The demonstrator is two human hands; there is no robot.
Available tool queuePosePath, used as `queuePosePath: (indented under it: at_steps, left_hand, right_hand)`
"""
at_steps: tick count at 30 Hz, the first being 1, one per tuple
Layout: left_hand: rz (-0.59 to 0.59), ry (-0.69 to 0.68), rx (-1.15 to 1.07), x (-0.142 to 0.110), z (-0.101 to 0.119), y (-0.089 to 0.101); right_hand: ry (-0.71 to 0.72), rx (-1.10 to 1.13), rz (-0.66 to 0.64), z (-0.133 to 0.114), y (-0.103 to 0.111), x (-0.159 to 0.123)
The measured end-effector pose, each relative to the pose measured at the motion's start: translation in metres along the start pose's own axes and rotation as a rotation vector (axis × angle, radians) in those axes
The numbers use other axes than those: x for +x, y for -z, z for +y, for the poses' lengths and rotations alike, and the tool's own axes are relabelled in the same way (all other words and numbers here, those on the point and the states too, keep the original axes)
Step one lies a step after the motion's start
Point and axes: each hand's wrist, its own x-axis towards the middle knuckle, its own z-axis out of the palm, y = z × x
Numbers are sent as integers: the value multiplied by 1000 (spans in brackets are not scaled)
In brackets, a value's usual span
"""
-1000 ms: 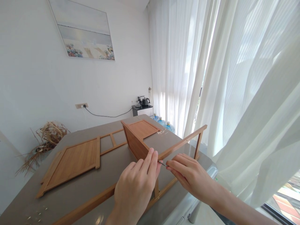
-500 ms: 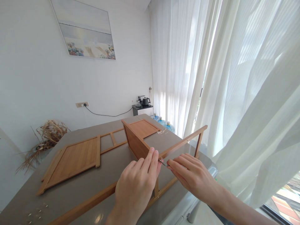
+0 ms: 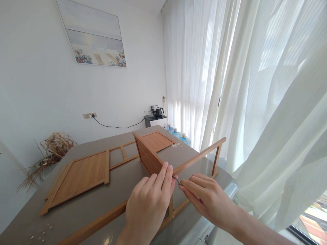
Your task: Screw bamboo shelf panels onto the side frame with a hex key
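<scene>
My right hand (image 3: 205, 192) pinches a thin metal hex key (image 3: 177, 180) between thumb and fingers. The key's far end meets the corner where an upright wooden panel (image 3: 148, 153) joins a wooden frame (image 3: 199, 158). Closed around that same corner is my left hand (image 3: 150, 200), with two fingers laid along the wood; its thumb is mostly hidden. The frame stands on the table with its legs and lower rail showing below my hands. A screw head at the joint is too small to make out.
On the grey table (image 3: 122, 183) lie a flat wooden panel (image 3: 81, 177), a ladder-like frame (image 3: 124, 153) and another panel (image 3: 157, 139) farther back. Several small screws (image 3: 43, 233) are scattered at the near left. White curtains (image 3: 245, 102) hang along the right side.
My right hand has dropped slightly and moved a little left, and the hex key's angle has turned with it. My left hand keeps its grip on the corner.
</scene>
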Motion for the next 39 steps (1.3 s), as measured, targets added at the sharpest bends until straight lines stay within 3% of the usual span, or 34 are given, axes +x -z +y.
queuePosePath:
  at_steps: [4, 9, 12, 16, 22, 29, 31, 36, 39]
  left_hand:
    - [7, -3, -2, -1, 0, 0]
    - [-2, -14, 3, -1, 0, 0]
    - [-5, -10, -6, 0, -1, 0]
    - [-5, -9, -5, 1, 0, -1]
    - [-5, -12, -14, 0, 0, 0]
    - [-9, -17, -15, -1, -1, 0]
    - [-10, -14, -13, 0, -1, -1]
    - [10, -9, -6, 0, 0, -1]
    - [7, -2, -1, 0, 0, -1]
  right_hand:
    - [-160, 199, -58, -5, -1, 2]
    - [-459, 616, -130, -16, -9, 3]
    - [-555, 846, -123, -22, -17, 0]
    - [-568, 991, -59, -26, -27, -4]
    - [-465, 837, -14, -26, -31, -5]
    - [-520, 1156, -33, -29, -35, -4]
    - [-495, 1062, -27, -27, -33, -5]
    - [-336, 507, 66, -11, -30, -12]
    - [-225, 361, 80, -3, -30, -15]
